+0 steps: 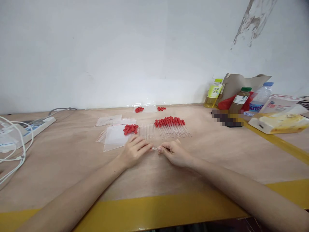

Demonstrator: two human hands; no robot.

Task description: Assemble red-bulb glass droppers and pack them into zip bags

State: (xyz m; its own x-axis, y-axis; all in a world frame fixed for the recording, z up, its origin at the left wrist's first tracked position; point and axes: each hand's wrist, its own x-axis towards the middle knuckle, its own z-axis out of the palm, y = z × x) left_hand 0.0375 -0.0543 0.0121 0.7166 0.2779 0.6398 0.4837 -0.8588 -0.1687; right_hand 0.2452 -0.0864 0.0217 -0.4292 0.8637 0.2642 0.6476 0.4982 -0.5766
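Observation:
My left hand is closed, with a bit of a red rubber bulb showing at its fingertips. Pinched in my right hand is a clear glass dropper tube, its end meeting the bulb; how far it sits inside is hidden. Just beyond my hands lies a row of bare glass tubes. To its right are several droppers with red bulbs fitted on them. A pile of loose red bulbs rests on clear plastic bags past my left hand.
Near the wall, two small groups of red bulbs lie on clear plastic. A power strip with white cables is at left. Bottles, a tissue pack and a blurred dark object are at right. Yellow tape marks the table's front edge.

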